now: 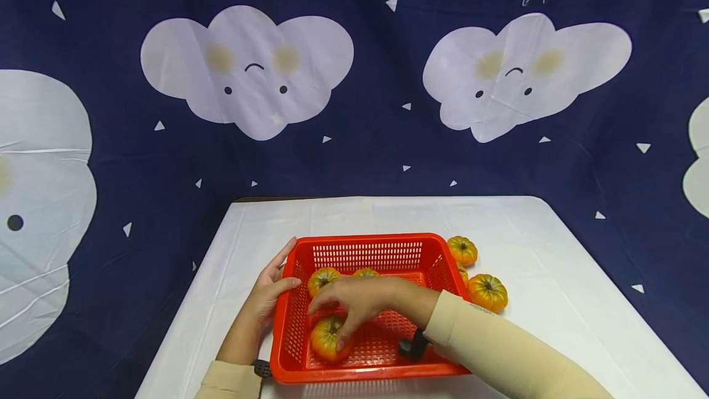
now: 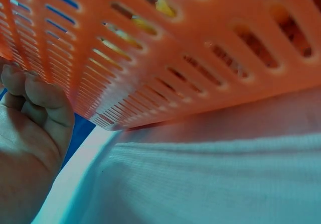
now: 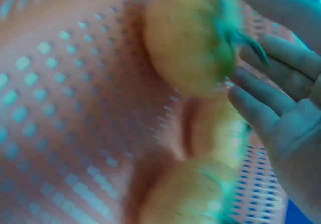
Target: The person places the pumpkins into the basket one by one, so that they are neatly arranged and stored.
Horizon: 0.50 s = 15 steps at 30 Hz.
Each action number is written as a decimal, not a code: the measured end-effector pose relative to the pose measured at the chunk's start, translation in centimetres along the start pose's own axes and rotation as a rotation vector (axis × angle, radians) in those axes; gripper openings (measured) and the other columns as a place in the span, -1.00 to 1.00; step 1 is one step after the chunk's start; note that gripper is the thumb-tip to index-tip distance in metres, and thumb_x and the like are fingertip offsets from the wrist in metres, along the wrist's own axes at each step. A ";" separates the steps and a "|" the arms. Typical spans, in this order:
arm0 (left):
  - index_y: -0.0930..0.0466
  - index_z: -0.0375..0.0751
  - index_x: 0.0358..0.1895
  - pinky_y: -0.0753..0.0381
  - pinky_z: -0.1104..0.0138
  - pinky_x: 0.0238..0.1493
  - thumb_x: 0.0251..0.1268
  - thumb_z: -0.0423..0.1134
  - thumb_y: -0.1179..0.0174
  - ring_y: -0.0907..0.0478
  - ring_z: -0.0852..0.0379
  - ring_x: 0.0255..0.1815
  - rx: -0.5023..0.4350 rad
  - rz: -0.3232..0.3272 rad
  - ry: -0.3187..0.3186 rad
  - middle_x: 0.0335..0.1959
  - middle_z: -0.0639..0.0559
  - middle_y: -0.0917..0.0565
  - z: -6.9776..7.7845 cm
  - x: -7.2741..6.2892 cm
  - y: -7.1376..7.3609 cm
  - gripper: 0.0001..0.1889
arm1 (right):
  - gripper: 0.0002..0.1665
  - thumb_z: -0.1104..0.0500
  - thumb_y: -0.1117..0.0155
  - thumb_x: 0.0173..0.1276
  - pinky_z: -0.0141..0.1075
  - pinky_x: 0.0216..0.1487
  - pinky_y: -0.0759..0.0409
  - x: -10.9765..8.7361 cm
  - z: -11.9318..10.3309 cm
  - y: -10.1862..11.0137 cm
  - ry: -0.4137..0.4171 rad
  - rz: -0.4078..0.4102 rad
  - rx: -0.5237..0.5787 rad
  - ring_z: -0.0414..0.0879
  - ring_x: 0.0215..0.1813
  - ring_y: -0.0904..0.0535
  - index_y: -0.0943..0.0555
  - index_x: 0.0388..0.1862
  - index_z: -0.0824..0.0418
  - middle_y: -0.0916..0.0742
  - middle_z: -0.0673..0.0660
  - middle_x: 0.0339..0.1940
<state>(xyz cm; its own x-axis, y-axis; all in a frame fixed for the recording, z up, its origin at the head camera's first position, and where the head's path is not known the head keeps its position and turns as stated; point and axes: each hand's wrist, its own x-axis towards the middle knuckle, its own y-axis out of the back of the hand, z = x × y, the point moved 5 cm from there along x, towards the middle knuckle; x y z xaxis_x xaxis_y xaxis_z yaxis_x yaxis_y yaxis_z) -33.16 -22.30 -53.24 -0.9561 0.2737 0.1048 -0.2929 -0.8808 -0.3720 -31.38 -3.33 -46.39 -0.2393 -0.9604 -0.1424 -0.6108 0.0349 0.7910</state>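
My right hand [image 1: 354,297] spread, unclenched, over an orange fruit [image 1: 324,343].
My left hand [image 1: 269,290] gripped the red basket [image 1: 281,326].

"What's being worn?"
"A cream left sleeve [image 1: 227,380] and a matching right sleeve [image 1: 498,340], which bears a small grey marking [image 1: 480,308]."
"Anything dark?"
"A dotted left piece [image 1: 262,368], black, and a rounded right piece [image 1: 415,345], also black."
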 end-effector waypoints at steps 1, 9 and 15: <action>0.00 0.04 0.75 -0.59 -0.19 0.16 0.38 -0.61 -0.09 -0.34 -0.43 0.47 0.000 -0.001 0.000 0.58 -0.36 -0.27 0.0 0.0 0.0 -0.06 | -0.17 -0.03 -0.70 0.19 -0.39 0.41 -0.39 -0.3 -0.2 0.4 0.003 0.014 -0.016 -0.33 0.37 -0.45 -0.61 0.42 0.12 -0.64 -0.15 0.34; 0.02 0.01 0.75 -0.61 -0.17 0.13 0.39 -0.62 -0.08 -0.31 -0.45 0.48 0.002 -0.003 0.000 0.59 -0.36 -0.25 0.2 0.1 -0.2 -0.07 | -0.18 -0.10 -0.58 0.32 -0.18 0.51 -0.36 -5.4 -0.5 4.5 0.055 0.245 -0.013 -0.21 0.49 -0.41 -0.55 0.50 0.10 -0.59 -0.09 0.45; 0.00 0.05 0.74 -0.63 -0.15 0.12 0.40 -0.61 -0.07 -0.33 -0.45 0.47 0.009 0.008 0.005 0.58 -0.38 -0.26 0.0 -0.1 -0.2 -0.08 | -0.20 0.03 -0.58 0.34 -0.05 0.46 -0.45 -12.9 2.2 7.3 -0.005 0.480 0.157 0.07 0.44 -0.51 -0.53 0.49 0.22 -0.62 0.07 0.42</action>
<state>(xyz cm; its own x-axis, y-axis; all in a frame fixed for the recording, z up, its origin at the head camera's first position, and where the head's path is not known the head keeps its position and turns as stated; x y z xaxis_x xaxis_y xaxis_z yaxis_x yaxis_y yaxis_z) -32.99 -22.15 -53.18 -0.9582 0.2688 0.0975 -0.2858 -0.8861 -0.3649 -34.37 9.92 -40.06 -0.5242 -0.8246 0.2125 -0.5374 0.5139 0.6687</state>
